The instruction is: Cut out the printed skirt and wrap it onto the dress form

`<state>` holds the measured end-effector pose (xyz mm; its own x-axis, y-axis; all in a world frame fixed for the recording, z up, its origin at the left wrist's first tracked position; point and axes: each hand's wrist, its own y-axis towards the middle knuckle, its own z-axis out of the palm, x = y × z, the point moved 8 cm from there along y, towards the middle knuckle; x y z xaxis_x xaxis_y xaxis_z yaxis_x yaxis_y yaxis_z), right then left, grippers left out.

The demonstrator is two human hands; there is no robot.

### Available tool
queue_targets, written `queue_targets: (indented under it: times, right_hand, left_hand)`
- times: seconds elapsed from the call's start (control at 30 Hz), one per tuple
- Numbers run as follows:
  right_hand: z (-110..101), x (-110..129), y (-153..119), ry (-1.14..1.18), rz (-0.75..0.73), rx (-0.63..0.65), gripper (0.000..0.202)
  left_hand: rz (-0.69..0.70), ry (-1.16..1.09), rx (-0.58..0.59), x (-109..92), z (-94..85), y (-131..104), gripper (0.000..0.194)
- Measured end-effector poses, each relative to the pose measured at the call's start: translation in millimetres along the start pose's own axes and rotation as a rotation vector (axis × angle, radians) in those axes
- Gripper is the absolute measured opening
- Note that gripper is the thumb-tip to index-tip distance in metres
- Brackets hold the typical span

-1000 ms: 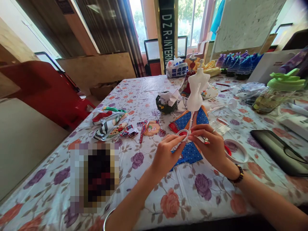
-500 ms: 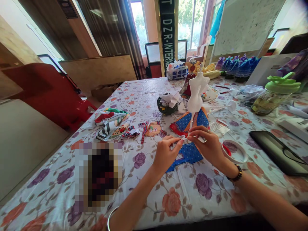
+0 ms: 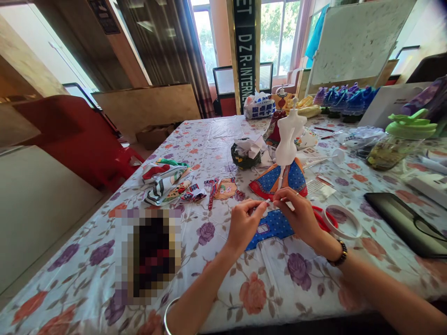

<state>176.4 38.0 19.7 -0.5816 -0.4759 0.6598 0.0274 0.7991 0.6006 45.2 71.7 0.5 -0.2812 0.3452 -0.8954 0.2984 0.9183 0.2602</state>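
Above a blue dotted cloth piece (image 3: 275, 228), my left hand (image 3: 244, 221) and my right hand (image 3: 296, 211) meet with fingertips nearly touching. Both are pinched on a small white strip (image 3: 268, 201), partly hidden by the fingers. Just behind my hands stands a white mannequin (image 3: 288, 139) on a thin stem. A blue, red and orange cloth skirt (image 3: 260, 184) lies around its foot. Left of the hands is a peach patterned cloth piece (image 3: 225, 188) with dark red trim.
Striped fabric (image 3: 164, 188) lies at left, near a pixelated patch. A green basket (image 3: 244, 156) holds paper scraps. Red and white rings (image 3: 344, 222), a black case (image 3: 405, 223) and a green-lidded jar (image 3: 391, 144) stand or lie on the right.
The view has shifted slightly, so things appear a little lower and further right. More of the red ring shows beside my right wrist. Both hands keep their pinch.
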Motion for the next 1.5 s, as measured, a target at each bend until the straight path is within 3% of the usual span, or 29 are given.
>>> queue_targets:
  times: [0.67, 1.5]
  right_hand:
    - [10, 3, 0, 0.038, -0.058, 0.116, 0.012]
    - [3, -16, 0, 0.157, 0.132, 0.078, 0.01]
  left_hand:
    - [-0.002, -0.014, 0.014, 2, 1.9, 0, 0.029]
    - [0.064, 0.029, 0.063, -4, 5.4, 1, 0.031]
